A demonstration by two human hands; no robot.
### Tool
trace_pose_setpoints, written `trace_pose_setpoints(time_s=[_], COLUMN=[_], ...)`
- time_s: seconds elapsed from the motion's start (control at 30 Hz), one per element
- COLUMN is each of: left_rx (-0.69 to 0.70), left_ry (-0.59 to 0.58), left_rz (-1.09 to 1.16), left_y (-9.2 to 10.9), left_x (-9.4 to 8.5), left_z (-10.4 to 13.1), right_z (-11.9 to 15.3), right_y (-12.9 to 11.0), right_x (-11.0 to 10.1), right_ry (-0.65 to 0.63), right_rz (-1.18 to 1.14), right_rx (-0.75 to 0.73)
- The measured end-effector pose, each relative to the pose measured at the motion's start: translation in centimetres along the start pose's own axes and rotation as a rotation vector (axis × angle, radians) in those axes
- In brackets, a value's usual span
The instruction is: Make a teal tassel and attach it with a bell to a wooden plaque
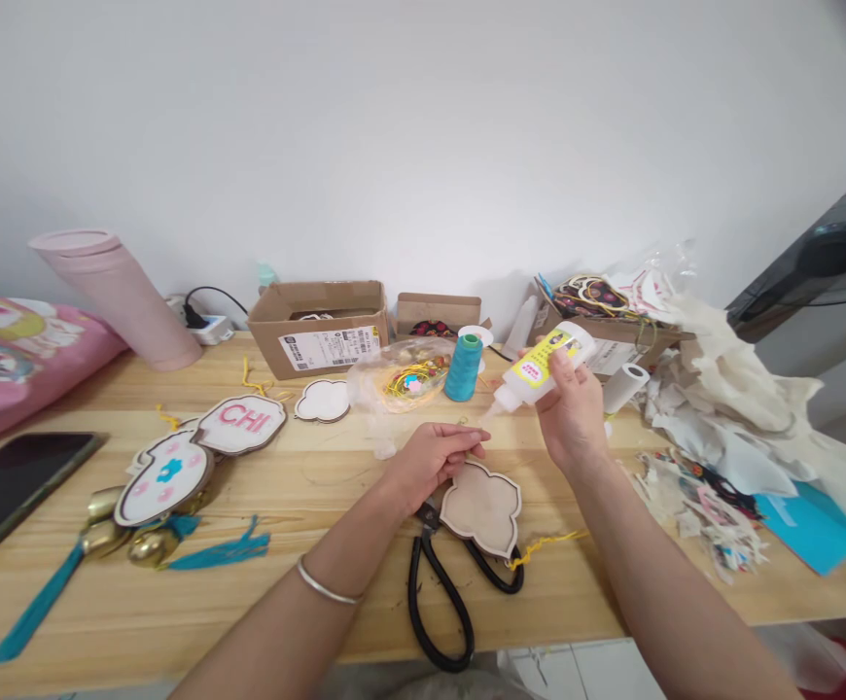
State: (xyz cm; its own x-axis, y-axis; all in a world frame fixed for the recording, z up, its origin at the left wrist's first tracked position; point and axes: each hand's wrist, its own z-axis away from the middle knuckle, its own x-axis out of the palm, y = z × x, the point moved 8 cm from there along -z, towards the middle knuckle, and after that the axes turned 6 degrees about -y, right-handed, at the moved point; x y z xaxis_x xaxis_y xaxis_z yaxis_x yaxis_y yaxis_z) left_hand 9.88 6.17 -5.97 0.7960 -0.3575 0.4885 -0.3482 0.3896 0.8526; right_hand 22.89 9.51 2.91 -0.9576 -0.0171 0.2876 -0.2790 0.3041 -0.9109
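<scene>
A: Right hand [575, 413], quick, what's the grip?
B: Clamped on a white bottle [540, 367] with a yellow label. Bottle's off the table [321, 622], tipped, nozzle down toward the left hand [430, 462].
A: And the left?
B: Fingertips together, just beside the nozzle tip. Can't tell if something tiny is pinched there. Bracelet [328, 586] on that arm.
A: Under it?
B: Bare wooden plaque [479, 510], wavy edge, lying across black-handled scissors [430, 517]. Top edge is right at the left hand; can't tell if they touch. Yellow cord [540, 546] runs from its lower edge.
A: Past that?
B: Blue thread spool [464, 369], upright, next to a clear bag [394, 384] with yellow strings. Cardboard box [328, 340] behind.
A: Left side?
B: Plaque with pink "CHI" [242, 425], flowered plaque [167, 476], brass bells [152, 546], blue tassel [223, 552]. Phone [18, 486] at the far left, pink tumbler [121, 301] behind.
A: Right side?
B: Pale cloth heap [744, 379], scraps [722, 515], blue sheet [809, 525].
</scene>
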Motion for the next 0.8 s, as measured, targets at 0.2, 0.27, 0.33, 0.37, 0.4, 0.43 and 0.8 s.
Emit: trace_pose_setpoints(time_s=[0.2, 0.27, 0.33, 0.37, 0.4, 0.43, 0.8], left_rx=[0.000, 0.001, 0.003, 0.004, 0.004, 0.004, 0.001], left_ry=[0.013, 0.009, 0.002, -0.001, -0.004, -0.006, -0.017], left_rz=[-0.034, -0.036, -0.033, -0.031, -0.029, -0.028, -0.014], left_y=[0.2, 0.1, 0.1, 0.1, 0.0, 0.0, 0.0], left_x=[-0.1, -0.1, -0.1, -0.1, -0.1, -0.1, 0.0], left_z=[0.1, 0.1, 0.1, 0.0, 0.0, 0.0, -0.1], right_z=[-0.7, -0.8, -0.8, -0.7, -0.7, -0.6, -0.1], right_y=[1.4, 1.4, 1.3, 1.2, 1.1, 1.0, 0.2], right_x=[-0.3, -0.3, -0.4, -0.4, -0.5, -0.5, -0.7], right_ry=[-0.037, -0.044, -0.044, -0.036, -0.025, -0.010, 0.084], right_rz=[-0.141, -0.146, -0.169, -0.185, -0.200, -0.212, -0.214], right_rx=[0.103, 0.101, 0.089, 0.082, 0.075, 0.068, -0.008])
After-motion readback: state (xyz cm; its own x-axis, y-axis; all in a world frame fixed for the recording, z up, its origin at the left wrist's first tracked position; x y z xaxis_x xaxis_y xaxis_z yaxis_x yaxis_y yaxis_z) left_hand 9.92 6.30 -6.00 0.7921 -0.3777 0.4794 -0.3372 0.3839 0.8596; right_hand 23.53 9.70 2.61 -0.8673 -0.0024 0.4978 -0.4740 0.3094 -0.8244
